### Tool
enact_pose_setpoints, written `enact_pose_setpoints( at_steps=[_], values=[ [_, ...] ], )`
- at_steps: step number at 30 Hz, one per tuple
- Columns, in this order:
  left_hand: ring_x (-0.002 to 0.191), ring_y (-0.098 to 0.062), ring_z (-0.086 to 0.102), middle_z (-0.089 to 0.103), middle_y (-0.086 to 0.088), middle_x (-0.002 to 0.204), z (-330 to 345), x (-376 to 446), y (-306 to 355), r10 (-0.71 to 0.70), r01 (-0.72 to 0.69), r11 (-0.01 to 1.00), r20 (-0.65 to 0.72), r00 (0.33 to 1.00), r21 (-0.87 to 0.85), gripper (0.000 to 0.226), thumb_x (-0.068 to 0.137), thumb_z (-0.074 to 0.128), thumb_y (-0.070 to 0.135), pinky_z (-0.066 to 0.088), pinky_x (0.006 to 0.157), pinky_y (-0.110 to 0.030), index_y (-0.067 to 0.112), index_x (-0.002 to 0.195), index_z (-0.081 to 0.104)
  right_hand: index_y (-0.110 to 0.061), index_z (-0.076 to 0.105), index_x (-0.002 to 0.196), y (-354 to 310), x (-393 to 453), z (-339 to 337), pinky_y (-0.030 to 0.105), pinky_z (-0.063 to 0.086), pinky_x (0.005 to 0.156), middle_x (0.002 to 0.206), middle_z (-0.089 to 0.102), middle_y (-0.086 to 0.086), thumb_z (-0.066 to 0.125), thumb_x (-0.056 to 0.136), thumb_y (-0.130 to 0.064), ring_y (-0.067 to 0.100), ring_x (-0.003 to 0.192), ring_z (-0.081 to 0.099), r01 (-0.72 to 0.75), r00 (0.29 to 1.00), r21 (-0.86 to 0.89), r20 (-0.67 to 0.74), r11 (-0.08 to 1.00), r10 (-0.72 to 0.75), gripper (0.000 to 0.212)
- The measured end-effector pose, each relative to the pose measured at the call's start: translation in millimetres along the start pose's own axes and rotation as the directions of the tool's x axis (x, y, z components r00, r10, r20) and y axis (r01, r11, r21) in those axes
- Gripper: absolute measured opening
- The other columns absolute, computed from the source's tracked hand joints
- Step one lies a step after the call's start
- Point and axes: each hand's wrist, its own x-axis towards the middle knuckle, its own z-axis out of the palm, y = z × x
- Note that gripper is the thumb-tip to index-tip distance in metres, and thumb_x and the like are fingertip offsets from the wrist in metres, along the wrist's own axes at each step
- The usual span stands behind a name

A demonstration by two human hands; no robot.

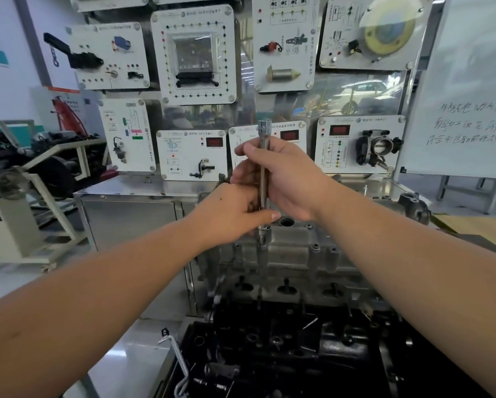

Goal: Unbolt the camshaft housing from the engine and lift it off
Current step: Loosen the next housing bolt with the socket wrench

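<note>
The grey metal camshaft housing sits on top of the black engine block, in the centre of the view. A long steel socket extension stands upright with its lower tip on a bolt at the housing's left top edge. My right hand grips the upper shaft of the extension. Lower down, my left hand holds the shaft just above the housing, thumb pointing right. Several other bolts show along the housing's top.
A steel cabinet with a wall of training panels stands right behind the engine. An engine stand is at the left. A whiteboard is at the right. A bent metal tool lies at the lower left of the block.
</note>
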Motion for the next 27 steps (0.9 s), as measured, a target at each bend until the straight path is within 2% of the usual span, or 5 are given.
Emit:
enact_pose_setpoints(
  at_steps=[8, 13, 15, 19, 27],
  values=[
    [0.058, -0.009, 0.065, 0.064, 0.009, 0.058, 0, -3, -2, -0.011, 0.011, 1.0, -0.032, 0.999, -0.018, 0.035, 0.089, 0.071, 0.048, 0.049, 0.056, -0.025, 0.016, 0.078, 0.062, -0.007, 0.062, 0.099, -1, 3, -3, 0.034, 0.057, 0.075, 0.073, 0.068, 0.012, 0.05, 0.105, -0.011, 0.023, 0.073, 0.067, -0.009, 0.996, -0.023, 0.092, 1.0, 0.011, 0.014],
    [0.058, -0.003, 0.065, 0.06, 0.025, 0.055, 7, -8, 0, -0.021, 0.02, 1.0, -0.092, 0.996, -0.017, 0.036, 0.089, 0.073, 0.048, 0.043, 0.053, -0.016, 0.02, 0.072, 0.057, -0.004, 0.063, 0.105, -5, 5, -5, 0.032, 0.057, 0.069, 0.074, 0.069, 0.009, 0.052, 0.104, -0.011, 0.022, 0.069, 0.067, -0.01, 0.995, -0.079, 0.102, 0.997, 0.018, 0.013],
    [0.058, 0.002, 0.061, 0.06, 0.016, 0.052, 10, -8, 0, -0.025, 0.027, 1.0, -0.147, 0.989, 0.012, 0.04, 0.087, 0.073, 0.049, 0.041, 0.052, -0.015, 0.023, 0.065, 0.051, -0.004, 0.061, 0.109, -5, 7, -1, 0.03, 0.056, 0.064, 0.072, 0.068, 0.006, 0.054, 0.103, -0.015, 0.02, 0.063, 0.063, 0.014, 0.997, -0.112, 0.071, 0.994, -0.006, 0.014],
    [0.055, -0.013, 0.06, 0.062, -0.002, 0.058, 16, -10, -3, -0.032, 0.044, 0.997, -0.167, 0.985, 0.07, 0.047, 0.087, 0.07, 0.055, 0.045, 0.054, -0.029, 0.017, 0.067, 0.052, -0.01, 0.062, 0.1, -1, 10, 7, 0.028, 0.044, 0.056, 0.059, 0.055, -0.001, 0.055, 0.104, -0.024, 0.013, 0.049, 0.045, 0.059, 0.998, -0.195, 0.029, 0.979, -0.054, 0.016],
    [0.049, -0.004, 0.045, 0.047, 0.006, 0.058, 6, -13, -10, 0.037, -0.041, 0.992, 0.04, 0.999, 0.116, 0.042, 0.099, 0.055, 0.047, 0.037, 0.053, -0.019, 0.028, 0.065, 0.04, -0.014, 0.051, 0.077, 10, 9, 11, 0.028, 0.022, 0.048, 0.047, 0.037, -0.008, 0.055, 0.103, -0.03, 0.011, 0.042, 0.028, 0.084, 0.996, -0.089, -0.031, 0.992, -0.088, 0.031]
  ],
)
